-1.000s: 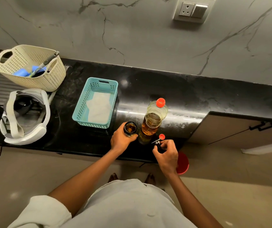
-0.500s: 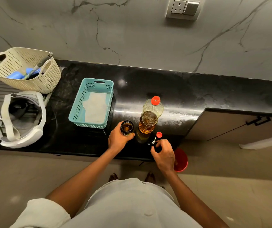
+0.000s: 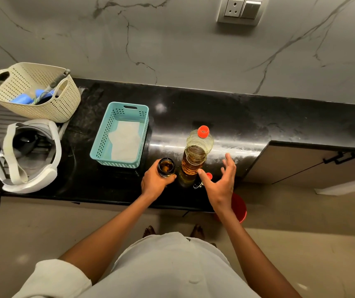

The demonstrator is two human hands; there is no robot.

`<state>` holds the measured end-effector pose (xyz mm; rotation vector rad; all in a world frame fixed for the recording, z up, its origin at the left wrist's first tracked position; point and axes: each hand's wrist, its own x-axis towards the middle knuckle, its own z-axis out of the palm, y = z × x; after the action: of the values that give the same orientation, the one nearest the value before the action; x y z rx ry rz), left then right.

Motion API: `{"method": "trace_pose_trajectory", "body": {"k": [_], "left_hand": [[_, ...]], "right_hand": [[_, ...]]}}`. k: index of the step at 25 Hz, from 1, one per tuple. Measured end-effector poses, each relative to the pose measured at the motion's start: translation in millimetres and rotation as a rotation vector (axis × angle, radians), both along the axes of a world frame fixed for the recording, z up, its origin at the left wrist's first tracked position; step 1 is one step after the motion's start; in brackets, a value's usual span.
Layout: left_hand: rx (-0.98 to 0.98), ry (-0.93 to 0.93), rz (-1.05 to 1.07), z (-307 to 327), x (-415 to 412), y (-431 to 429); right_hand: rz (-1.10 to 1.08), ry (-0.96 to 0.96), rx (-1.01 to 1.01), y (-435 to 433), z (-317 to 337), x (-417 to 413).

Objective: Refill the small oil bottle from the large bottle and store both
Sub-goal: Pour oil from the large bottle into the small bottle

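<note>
The small dark oil bottle [image 3: 166, 167] stands uncapped on the black counter [image 3: 258, 117], and my left hand [image 3: 155, 181] grips it from the near side. Just to its right stands the large clear bottle [image 3: 195, 158], about half full of amber oil, with a red cap [image 3: 203, 131] on. The small bottle's pourer top with a red tip [image 3: 204, 179] lies on the counter by the large bottle's base. My right hand [image 3: 220, 182] hovers over that top, fingers spread, holding nothing.
A teal basket [image 3: 105, 138] lined with a white cloth sits left of the bottles. Further left are a cream basket [image 3: 32, 91] with utensils and a white headset [image 3: 28, 155]. A red bucket [image 3: 240, 208] stands on the floor below the counter edge.
My right hand has let go of the pourer top beside the large bottle and lifted with its fingers spread. My left hand keeps its hold on the small bottle.
</note>
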<state>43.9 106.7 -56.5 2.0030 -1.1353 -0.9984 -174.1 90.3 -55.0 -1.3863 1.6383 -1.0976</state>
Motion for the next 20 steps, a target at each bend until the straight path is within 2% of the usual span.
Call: {"method": "trace_pose_trajectory", "body": {"k": [2, 6, 14, 20], "left_hand": [[-0.001, -0.005, -0.003, 1, 0, 0], [-0.002, -0.009, -0.018, 0, 1, -1], [-0.014, 0.006, 0.001, -3, 0, -1], [-0.039, 0.058, 0.017, -6, 1, -2]], "right_hand": [[0.065, -0.004, 0.048, -16, 10, 13], [0.119, 0.033, 0.021, -42, 16, 36], [0.045, 0.148, -0.077, -54, 20, 48], [0.070, 0.072, -0.066, -69, 27, 48]]}}
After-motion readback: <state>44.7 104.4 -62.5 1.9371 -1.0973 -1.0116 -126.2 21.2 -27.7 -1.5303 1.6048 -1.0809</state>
